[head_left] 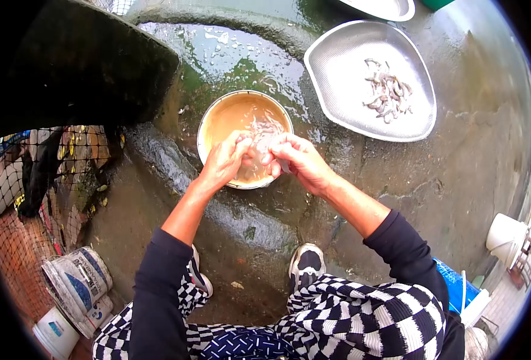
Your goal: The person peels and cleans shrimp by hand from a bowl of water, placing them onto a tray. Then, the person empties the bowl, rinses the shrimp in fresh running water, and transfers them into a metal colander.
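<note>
A round basin [212,114] with a pale rim stands on the wet ground, with cloudy water and several small shrimp [266,125] in it. Over its near left side is my left hand [224,157], fingers curled together; what they pinch, if anything, is hidden. My right hand [304,159] is closed over the basin's right side, and a greyish shrimp [285,165] shows at its fingertips. To the right of the basin, a metal mesh strainer [343,78] bears a small pile of shrimp [389,93].
A dark slab [91,66] juts in at upper left, above black netting [19,174]. Used buckets [85,279] lie at lower left. On the right are a white bucket [505,240] and a blue container [454,285]. Another pale vessel [391,7] shows at the top.
</note>
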The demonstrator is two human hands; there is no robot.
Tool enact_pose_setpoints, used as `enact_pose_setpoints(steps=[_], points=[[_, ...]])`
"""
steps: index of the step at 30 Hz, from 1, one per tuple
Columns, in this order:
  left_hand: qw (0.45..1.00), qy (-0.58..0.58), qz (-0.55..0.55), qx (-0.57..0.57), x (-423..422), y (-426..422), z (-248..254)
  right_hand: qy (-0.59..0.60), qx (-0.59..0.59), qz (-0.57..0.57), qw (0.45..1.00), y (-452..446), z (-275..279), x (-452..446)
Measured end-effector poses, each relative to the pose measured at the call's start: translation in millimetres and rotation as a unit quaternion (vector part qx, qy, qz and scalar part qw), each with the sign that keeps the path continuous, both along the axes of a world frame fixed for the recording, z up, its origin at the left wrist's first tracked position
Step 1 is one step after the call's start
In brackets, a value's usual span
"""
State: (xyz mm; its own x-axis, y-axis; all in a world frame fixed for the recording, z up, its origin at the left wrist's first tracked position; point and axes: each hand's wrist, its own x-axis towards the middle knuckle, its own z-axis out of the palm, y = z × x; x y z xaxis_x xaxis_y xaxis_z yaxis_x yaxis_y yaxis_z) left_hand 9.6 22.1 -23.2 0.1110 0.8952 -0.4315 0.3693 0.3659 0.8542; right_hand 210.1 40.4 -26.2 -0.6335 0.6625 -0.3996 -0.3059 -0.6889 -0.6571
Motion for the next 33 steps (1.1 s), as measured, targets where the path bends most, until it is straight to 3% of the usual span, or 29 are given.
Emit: enact_pose_setpoints(steps=[6, 11, 16, 25, 29, 33], points=[[0.985, -0.168, 0.035, -0.026, 12, -9, 17, -0.067, -0.030, 0.058, 0.996, -1, 13, -5], [0.985, -0.164, 0.010, -0.049, 15, -12, 33, -0.097, 0.000, 0.041, 0.994, -4, 10, -5], [0.972, -0.201, -0.039, -0.115, 12, -9, 48, -0.042, -0.065, 0.093, 0.993, -8, 12, -2], [0.971, -0.162, -0.134, -0.116, 9, -7, 58, -0.044, -0.063, 0.073, 0.994, -5, 14, -3], [0.978, -0.190, -0.033, -0.078, 8, -11, 54, -0.039, -0.042, 0.057, 0.997, -2, 18, -4], [0.976, -0.208, -0.005, -0.059, -3, -12, 49, -0.020, -0.049, 0.062, 0.997, 3, 29, -4]])
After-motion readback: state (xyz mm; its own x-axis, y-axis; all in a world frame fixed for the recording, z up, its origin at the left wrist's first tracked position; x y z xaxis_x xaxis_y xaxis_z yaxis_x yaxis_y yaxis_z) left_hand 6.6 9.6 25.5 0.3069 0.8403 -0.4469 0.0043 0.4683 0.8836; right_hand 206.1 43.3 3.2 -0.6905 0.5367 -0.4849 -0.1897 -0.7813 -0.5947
